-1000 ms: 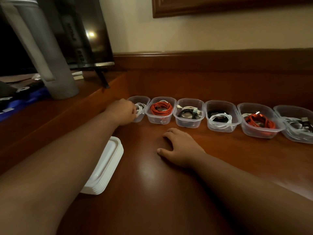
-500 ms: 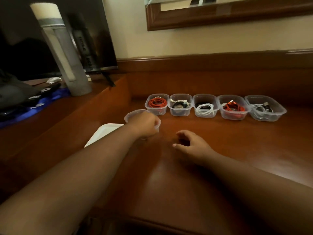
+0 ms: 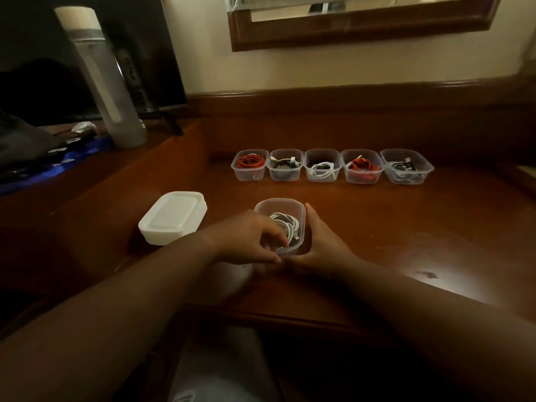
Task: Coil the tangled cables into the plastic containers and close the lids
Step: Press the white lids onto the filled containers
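A clear plastic container (image 3: 282, 205) with a coiled white cable (image 3: 285, 224) inside stands on the wooden desk near me. My left hand (image 3: 246, 239) grips its left and near rim, fingers curled over the edge. My right hand (image 3: 322, 242) is pressed flat against its right wall. Both hands hold the container between them. A stack of white lids (image 3: 172, 217) lies just left of it. Farther back stands a row of several open containers (image 3: 332, 166) with red, black and white cables coiled in them.
A tall grey bottle (image 3: 101, 79) and a dark screen (image 3: 145, 53) stand on the raised ledge at the back left, with dark and blue items (image 3: 43, 158) beside them. A wood-framed mirror (image 3: 362, 24) hangs on the wall. The desk's front edge (image 3: 290, 314) is close to me.
My left hand pulled the leftmost container out of the row toward me. My right hand moved from the desk onto its right side. The view pulled back and tilted.
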A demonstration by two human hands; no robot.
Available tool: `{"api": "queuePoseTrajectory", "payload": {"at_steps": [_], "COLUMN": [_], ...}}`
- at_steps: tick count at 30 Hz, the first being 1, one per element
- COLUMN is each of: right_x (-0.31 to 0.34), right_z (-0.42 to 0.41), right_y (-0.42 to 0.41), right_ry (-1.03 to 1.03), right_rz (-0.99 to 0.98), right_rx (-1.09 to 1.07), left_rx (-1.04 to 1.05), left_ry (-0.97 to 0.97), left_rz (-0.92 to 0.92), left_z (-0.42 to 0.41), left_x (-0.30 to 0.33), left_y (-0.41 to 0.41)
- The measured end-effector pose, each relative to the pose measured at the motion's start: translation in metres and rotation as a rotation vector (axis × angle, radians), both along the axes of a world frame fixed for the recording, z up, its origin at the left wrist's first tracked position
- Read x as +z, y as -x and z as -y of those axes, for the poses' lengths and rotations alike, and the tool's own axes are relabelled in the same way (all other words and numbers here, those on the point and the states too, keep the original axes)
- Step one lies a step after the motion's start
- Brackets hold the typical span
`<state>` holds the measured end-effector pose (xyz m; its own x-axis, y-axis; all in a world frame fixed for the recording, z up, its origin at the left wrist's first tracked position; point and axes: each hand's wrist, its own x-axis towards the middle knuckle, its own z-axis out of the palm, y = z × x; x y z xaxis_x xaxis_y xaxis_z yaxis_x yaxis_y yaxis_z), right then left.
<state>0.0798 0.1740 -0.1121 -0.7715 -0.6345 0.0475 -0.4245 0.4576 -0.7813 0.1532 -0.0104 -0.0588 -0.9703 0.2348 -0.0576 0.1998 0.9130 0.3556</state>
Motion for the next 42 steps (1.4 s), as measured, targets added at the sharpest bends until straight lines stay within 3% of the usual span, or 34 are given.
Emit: {"api": "queuePoseTrajectory", "payload": {"at_steps": [2,4,6,8,10,17,24,27,31,36,39,42], "right_x": [0.001,0.002,0.002,0.001,-0.002,-0.007,-0.007,-0.008,-0.009,-0.008,-0.011,-0.015], "right_z": [-0.002,-0.003,-0.002,0.0,0.002,0.006,0.007,0.007,0.007,0.008,0.009,0.009], "right_y": [-0.003,-0.006,-0.006,-0.003,-0.001,0.006,0.007,0.007,0.007,0.007,0.008,0.01], "right_ry": [-0.01,-0.046,-0.076,-0.102,-0.123,-0.143,-0.169,-0.173,-0.168,-0.143,-0.135,-0.13], "right_rz": [-0.011,-0.035,-0.061,-0.093,-0.122,-0.152,-0.143,-0.133,-0.138,-0.136,-0.135,-0.196], "right_rx": [0.032,0.048,0.048,0.045,0.038,0.03,0.022,0.015,0.017,0.022,0.02,0.015], "left_rx": [0.119,0.342,0.585,0.723,0.762,0.743,0.75,0.761,0.613,0.399,0.364,0.334], "left_ry": [-0.205,-0.238,0.007,0.238,0.339,0.426,0.471,0.377,0.216,0.153,0.175,0.081], "left_rz": [-0.051,-0.2,-0.277,-0.195,-0.076,0.017,-0.04,-0.16,-0.342,-0.291,-0.265,-0.28], "left_z": [0.01,0.031,0.059,0.084,0.102,0.106,0.089,0.068,0.0,-0.054,-0.059,-0.058], "left_x": [0.004,0.005,0.005,0.004,-0.001,0.001,0.0,0.014,0.028,0.01,-0.002,-0.005], "left_y": [-0.006,-0.005,-0.002,-0.001,0.0,0.009,0.009,0.008,0.005,0.013,0.023,0.03]}}
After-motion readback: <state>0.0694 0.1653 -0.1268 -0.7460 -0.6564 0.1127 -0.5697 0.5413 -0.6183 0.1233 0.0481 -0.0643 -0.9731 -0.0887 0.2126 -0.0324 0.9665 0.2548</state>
